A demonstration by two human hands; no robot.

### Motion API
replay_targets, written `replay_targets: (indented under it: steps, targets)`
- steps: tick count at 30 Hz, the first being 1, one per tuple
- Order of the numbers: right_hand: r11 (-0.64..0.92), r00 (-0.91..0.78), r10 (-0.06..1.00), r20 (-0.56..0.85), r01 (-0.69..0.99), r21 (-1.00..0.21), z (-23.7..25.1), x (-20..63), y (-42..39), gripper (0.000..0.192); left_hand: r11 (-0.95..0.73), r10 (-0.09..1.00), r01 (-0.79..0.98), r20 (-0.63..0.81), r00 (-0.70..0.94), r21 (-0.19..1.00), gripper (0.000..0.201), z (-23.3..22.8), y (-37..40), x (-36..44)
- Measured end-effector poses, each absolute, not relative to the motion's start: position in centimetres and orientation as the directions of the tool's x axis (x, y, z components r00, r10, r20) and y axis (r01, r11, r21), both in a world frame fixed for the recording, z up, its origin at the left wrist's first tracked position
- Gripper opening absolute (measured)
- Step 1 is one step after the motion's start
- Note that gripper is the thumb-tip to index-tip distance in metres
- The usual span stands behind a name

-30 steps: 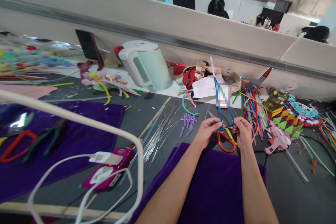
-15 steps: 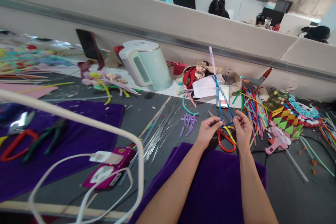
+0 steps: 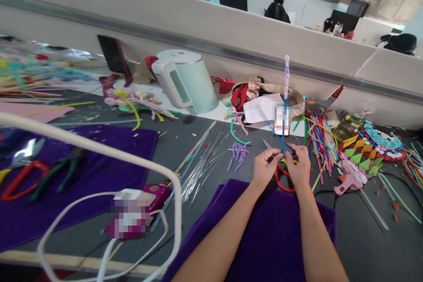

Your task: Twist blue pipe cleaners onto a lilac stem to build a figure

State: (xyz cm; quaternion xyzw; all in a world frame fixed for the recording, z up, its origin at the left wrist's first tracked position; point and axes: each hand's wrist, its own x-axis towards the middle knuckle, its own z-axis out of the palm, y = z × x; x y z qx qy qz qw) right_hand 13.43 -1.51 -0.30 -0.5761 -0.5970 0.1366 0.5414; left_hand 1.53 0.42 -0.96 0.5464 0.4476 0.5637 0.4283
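Note:
My left hand and my right hand are close together above the dark table, both pinching the lower end of a blue pipe cleaner stem with a lilac tip. The stem stands nearly upright between my fingertips. A short yellow strand shows by my right fingers. Red-handled scissors lie on the table just under my hands. A purple cloth lies beneath my forearms.
A pale green kettle stands at the back. Silver wires and cut purple pieces lie left of my hands. Coloured pipe cleaners, a pink glue gun and a paper-filled bag are right. Pliers, charger cable left.
My hands have drawn closer together. The stem has swung from leaning left to nearly upright, and the spread blue strands have closed into one line.

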Motion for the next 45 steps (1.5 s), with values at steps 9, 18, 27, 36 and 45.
replay_targets:
  steps: [9, 18, 27, 36, 45]
  targets:
    - [0.274, 0.364, 0.751, 0.551, 0.588, -0.761, -0.9, 13.3, -1.3, 0.008, -0.226, 0.973, 0.012, 0.227, -0.032, 0.974, 0.011, -1.0, 0.5, 1.7]
    - [0.253, 0.522, 0.674, 0.524, 0.503, -0.826, -0.7, 13.7, -1.4, 0.014, -0.148, 0.989, -0.068, 0.147, -0.023, 0.987, 0.015, -1.0, 0.3, 1.9]
    - [0.264, 0.665, 0.721, 0.193, -0.006, -0.965, -1.7, 13.9, -0.6, 0.029, -0.095, 0.995, -0.127, 0.090, -0.044, 0.987, 0.015, -0.1, 0.1, 1.8]
    - [0.247, 0.616, 0.787, 0.013, -0.297, -0.922, -1.3, 13.7, -0.4, 0.024, -0.057, 0.997, -0.242, 0.042, -0.067, 0.969, 0.019, -0.6, 0.4, 1.7]
    - [0.201, 0.550, 0.835, -0.003, -0.312, -0.928, -1.1, 13.7, -0.5, 0.028, -0.230, 0.970, -0.049, 0.226, -0.089, 0.972, 0.012, -1.0, 0.3, 1.7]
